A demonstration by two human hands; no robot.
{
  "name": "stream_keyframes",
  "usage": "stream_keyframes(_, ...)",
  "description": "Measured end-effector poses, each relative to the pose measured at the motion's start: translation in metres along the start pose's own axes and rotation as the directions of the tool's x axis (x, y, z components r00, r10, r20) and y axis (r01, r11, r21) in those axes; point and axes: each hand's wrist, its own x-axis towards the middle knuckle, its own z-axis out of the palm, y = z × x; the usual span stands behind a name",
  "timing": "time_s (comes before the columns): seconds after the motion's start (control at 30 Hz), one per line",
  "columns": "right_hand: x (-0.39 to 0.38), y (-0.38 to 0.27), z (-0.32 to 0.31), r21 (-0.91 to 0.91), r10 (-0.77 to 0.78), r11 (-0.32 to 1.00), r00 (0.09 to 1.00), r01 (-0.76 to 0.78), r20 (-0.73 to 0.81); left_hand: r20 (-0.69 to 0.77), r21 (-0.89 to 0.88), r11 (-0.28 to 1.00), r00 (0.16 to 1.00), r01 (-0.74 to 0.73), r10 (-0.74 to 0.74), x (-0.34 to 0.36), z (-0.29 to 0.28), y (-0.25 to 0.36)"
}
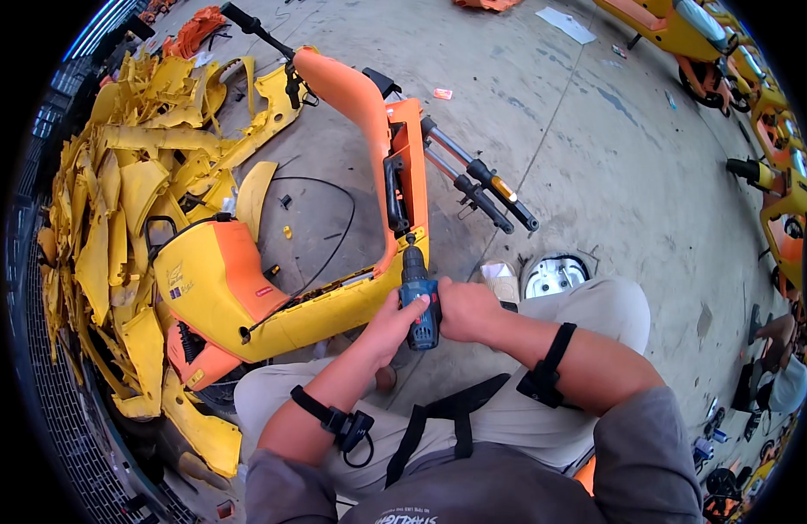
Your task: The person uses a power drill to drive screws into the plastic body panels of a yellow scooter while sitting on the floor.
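Your left hand (388, 328) wraps the blue drill (422, 313) from its left side, thumb laid across the top, while your right hand (470, 311) is curled in a fist against the other side, seemingly round the handle (the fingers underneath are hidden). So the grip looks firmly closed on the drill from both sides. The drill sits between your knees, nose pointing away from you, with its tip at the joint where the orange post (409, 162) meets the yellow floor panel (329, 316) of the scooter body.

To work well here, line the drill up straight with whatever its tip bears on; a slanted tip would likely slip and chew the seat. Lean in with your right hand and let the left one steady the body, with its fingers well back from the chuck (412, 258). Squeeze gently at first, then add speed once the tip bites. Mind that the scooter body could rock under your push. The black cable (348, 229) looping on the floor (543, 131) lies clear of the drill.
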Motion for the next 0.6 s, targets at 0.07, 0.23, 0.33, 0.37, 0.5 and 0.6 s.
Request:
stream_keyframes(0.07,0.002,0.002,0.001,-0.003,0.000,1.000,1.000,0.000,-0.004,-0.029,-0.001,1.000,1.000,0.000,0.000,0.002,0.004,-0.001)
stream_keyframes(0.23,0.008,-0.003,0.001,-0.073,-0.002,0.997,0.998,-0.003,-0.064,-0.088,-0.020,0.999,0.996,0.030,-0.032,0.017,0.004,0.000)
stream_keyframes(0.33,0.013,-0.004,0.003,-0.132,-0.022,0.991,0.994,0.008,-0.109,-0.146,-0.069,0.998,0.989,-0.008,-0.002,0.030,0.004,-0.002)
stream_keyframes(0.37,0.014,-0.005,0.003,-0.126,-0.021,0.992,0.994,0.008,-0.108,-0.182,-0.041,0.999,0.983,-0.025,0.018,0.035,0.004,-0.004)
stream_keyframes(0.5,0.022,-0.005,0.003,-0.100,-0.022,0.995,0.994,0.011,-0.110,-0.289,0.066,0.997,0.955,-0.045,0.063,0.046,0.005,-0.008)
stream_keyframes(0.6,0.027,-0.005,0.000,-0.137,-0.021,0.991,0.995,0.006,-0.102,-0.287,0.009,0.996,0.954,-0.085,0.084,0.043,0.014,-0.003)
